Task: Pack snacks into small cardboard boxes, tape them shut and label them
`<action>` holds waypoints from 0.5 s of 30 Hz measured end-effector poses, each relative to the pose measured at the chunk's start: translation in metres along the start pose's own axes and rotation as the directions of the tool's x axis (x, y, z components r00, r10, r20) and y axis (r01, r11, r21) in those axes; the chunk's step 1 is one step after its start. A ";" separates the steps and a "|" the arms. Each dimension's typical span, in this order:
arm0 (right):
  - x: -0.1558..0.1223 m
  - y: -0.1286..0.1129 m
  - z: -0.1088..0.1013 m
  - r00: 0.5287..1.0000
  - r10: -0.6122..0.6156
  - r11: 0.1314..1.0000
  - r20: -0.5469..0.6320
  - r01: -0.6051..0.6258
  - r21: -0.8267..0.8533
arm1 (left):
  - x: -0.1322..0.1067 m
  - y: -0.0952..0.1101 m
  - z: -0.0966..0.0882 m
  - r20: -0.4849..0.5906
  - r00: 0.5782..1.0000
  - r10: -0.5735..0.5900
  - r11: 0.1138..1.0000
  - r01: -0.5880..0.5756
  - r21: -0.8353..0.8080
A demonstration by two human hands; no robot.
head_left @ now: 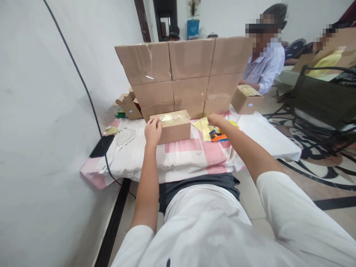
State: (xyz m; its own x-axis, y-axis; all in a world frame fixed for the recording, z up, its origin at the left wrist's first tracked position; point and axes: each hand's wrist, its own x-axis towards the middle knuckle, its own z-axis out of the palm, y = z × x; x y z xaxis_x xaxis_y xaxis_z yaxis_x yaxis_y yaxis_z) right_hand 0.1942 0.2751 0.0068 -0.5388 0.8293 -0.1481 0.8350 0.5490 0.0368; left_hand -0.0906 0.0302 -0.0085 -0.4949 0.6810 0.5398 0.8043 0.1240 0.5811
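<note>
A small cardboard box [175,131] with clear tape across its top stands on the cloth-covered table. My left hand [153,129] grips its left end, fingers bent over the top edge. Off to the right of that box, my right hand [215,119] is closed above a yellow sheet of small labels [206,131]. Its fingertips point down and away from me, so anything pinched in them is hidden. An orange tape dispenser [217,137] lies just below that hand, beside the sheet.
A tall wall of stacked, taped cardboard boxes [189,70] stands behind the small box. An open carton [129,106] and a dotted white item [126,137] lie at left. At right, a person [264,63] sits behind another taped box [246,100]. A black cable [83,81] hangs at left.
</note>
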 end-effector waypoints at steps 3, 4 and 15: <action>0.000 0.007 -0.004 0.999 -0.008 0.998 -0.054 0.012 0.065 | -0.001 0.001 0.000 -0.004 1.000 -0.015 1.000 0.015 -0.001; 0.000 0.009 -0.004 0.998 -0.007 0.995 -0.064 0.013 0.095 | -0.001 0.002 0.000 -0.005 1.000 -0.020 1.000 0.020 -0.001; -0.031 0.010 -0.005 0.973 -0.032 0.841 -0.230 0.150 0.520 | -0.001 0.016 -0.007 -0.009 1.000 -0.015 0.999 0.016 0.050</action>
State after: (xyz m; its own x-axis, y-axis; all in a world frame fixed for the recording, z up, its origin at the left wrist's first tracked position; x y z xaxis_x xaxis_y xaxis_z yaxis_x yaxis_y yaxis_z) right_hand 0.2186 0.2558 0.0164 -0.5761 0.8133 0.0818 0.6795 0.5322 -0.5051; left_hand -0.0798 0.0263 0.0041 -0.5102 0.6726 0.5361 0.8118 0.1708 0.5583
